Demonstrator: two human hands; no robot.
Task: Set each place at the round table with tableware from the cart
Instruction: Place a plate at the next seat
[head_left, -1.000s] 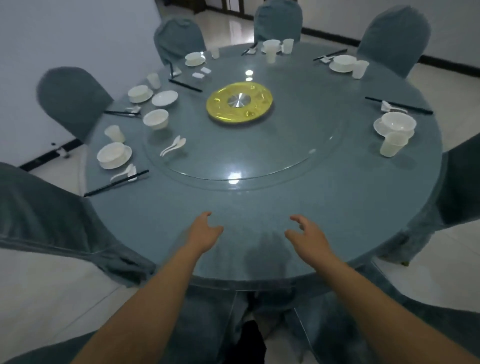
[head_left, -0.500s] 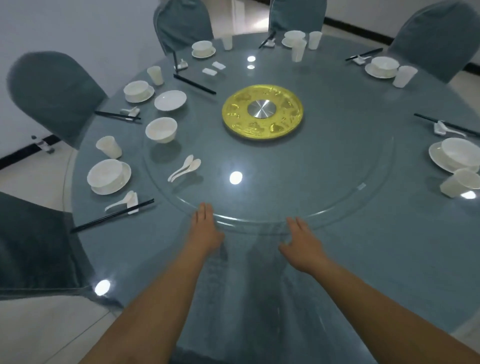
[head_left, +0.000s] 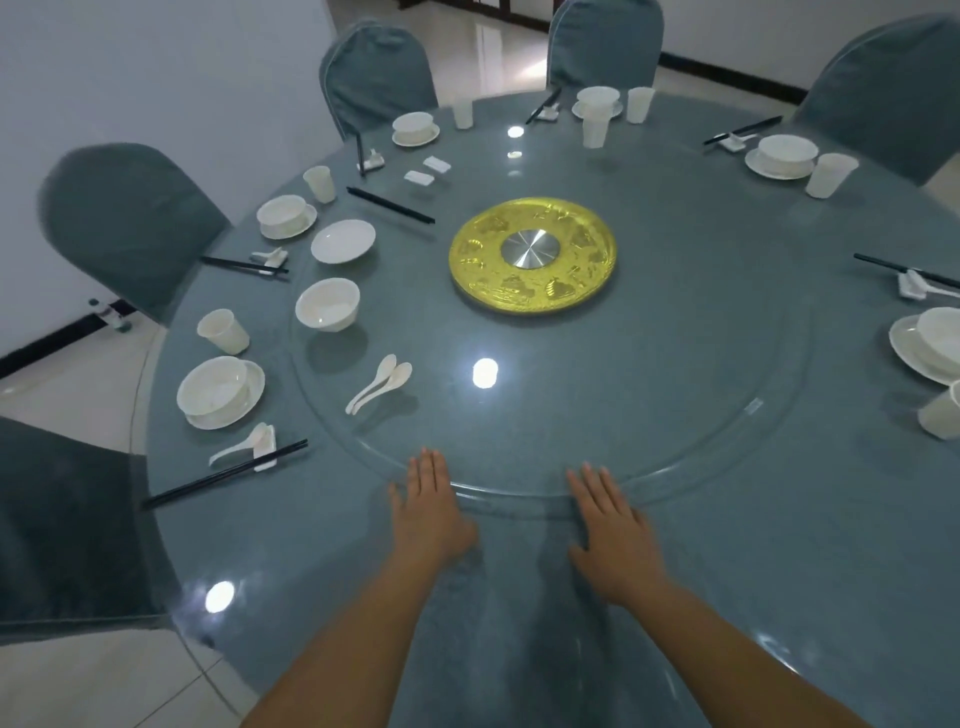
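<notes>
Fingers of the right hand and those of the left hand are straight and held close together, palms down, tips resting on the near rim of the clear glass turntable; neither hand holds anything. The turntable covers the middle of the round surface, which is draped in blue-grey cloth; a gold embossed disc with a silver hub lies at its centre.

On the left part of the turntable lie loose white pieces: two spoons side by side and touching, one empty bowl, one saucer, one pair of black chopsticks, and two small rectangular rests farther off.

Around the outer ring, six place settings show, each a white bowl on a saucer with a cup near it. The near-left setting has its cup beyond it and a spoon, rest and black chopsticks on its near side. The far setting carries a second cup, standing at the turntable's far rim. The near-right setting is cut by the frame edge.

Five chairs in blue-grey covers are in view, one of them at the left.
</notes>
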